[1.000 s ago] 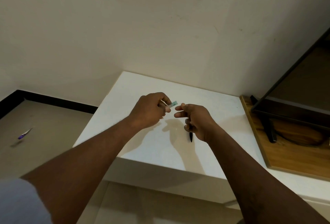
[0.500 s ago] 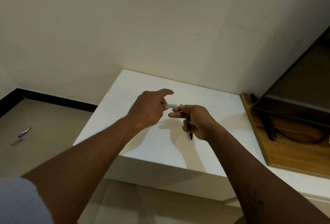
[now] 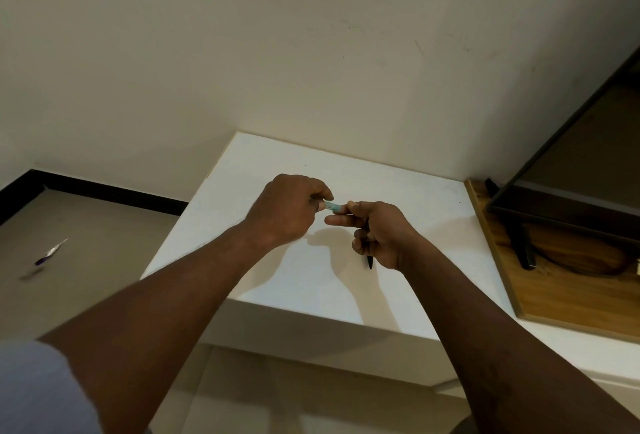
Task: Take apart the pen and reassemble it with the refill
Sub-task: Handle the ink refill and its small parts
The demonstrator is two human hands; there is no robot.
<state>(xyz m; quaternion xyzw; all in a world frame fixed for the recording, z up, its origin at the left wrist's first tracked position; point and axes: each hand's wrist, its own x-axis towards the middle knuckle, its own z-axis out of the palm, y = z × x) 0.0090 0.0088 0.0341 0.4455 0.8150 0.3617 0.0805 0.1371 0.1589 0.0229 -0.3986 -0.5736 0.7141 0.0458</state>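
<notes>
Left forefinger, raised a moment ago, is now curled back down. Fingers [image 3: 322,194] of left hand [image 3: 291,210]: pinching teal pen piece [image 3: 331,206]. Right hand [image 3: 381,233]: thumb meets its other end, lower fingers curled round dark barrel [image 3: 370,262], above white surface [image 3: 398,184]. Pen apart; rejoining apparently begun, unfinished.

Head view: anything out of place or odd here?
A small purple-and-silver item lies on the floor, left of the white table, away from the work. I cannot tell what it is. Otherwise nothing stands out: the left hand pinches a teal pen piece; the right hand grips a dark pen part.
</notes>
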